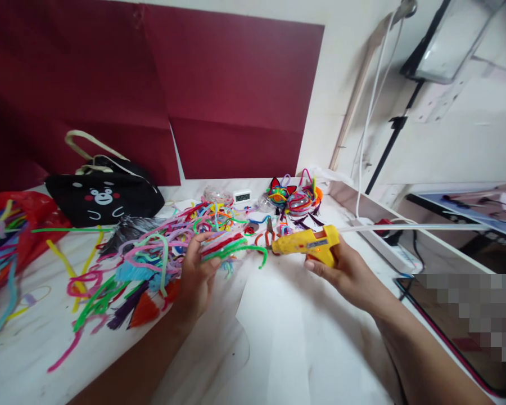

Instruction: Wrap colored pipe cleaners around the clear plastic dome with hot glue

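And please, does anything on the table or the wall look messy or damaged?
Two things. Beside the left hand, pipe cleaners lie in a loose tangle, some straying across the table. Behind, the dark red sheet shows a narrow white gap at its lower edge, perhaps torn or badly joined.

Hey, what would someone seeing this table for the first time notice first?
Probably the bright yellow plastic glue gun in the right hand, right of centre, its tip pointing left. Next, the tangled heap of multicoloured fuzzy pipe cleaners on the left of the white marbled table, beside the left hand, which holds green, red and pale fuzzy strands. Behind, large dark red sheets fill much of the upper left.
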A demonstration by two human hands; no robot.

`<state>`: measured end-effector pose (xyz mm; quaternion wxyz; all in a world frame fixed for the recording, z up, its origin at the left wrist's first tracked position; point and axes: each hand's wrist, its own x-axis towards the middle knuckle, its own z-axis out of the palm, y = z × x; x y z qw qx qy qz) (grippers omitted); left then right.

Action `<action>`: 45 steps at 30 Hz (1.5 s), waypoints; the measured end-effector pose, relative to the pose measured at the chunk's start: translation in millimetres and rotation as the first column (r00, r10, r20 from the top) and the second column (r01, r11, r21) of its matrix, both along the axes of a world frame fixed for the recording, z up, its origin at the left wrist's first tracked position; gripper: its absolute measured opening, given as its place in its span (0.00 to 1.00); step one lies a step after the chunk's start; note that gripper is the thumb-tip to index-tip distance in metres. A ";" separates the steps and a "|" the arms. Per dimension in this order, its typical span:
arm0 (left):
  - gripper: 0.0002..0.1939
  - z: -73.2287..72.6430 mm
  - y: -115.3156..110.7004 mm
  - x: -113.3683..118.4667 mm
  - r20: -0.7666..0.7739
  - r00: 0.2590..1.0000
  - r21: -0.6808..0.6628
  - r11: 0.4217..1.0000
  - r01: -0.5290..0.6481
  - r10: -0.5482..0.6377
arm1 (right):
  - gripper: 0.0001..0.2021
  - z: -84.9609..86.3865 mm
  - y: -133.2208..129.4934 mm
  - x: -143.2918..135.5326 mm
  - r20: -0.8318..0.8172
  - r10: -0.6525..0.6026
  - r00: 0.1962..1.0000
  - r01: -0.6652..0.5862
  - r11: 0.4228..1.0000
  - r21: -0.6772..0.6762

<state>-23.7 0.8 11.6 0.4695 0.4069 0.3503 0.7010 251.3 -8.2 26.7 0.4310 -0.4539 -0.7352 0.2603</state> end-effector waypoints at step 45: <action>0.25 -6.9 -5.7 5.6 -0.312 0.950 0.117 0.993 0.015 0.023 | 0.09 15.0 1.3 -84.6 0.115 0.014 0.993 -0.060 0.909 0.413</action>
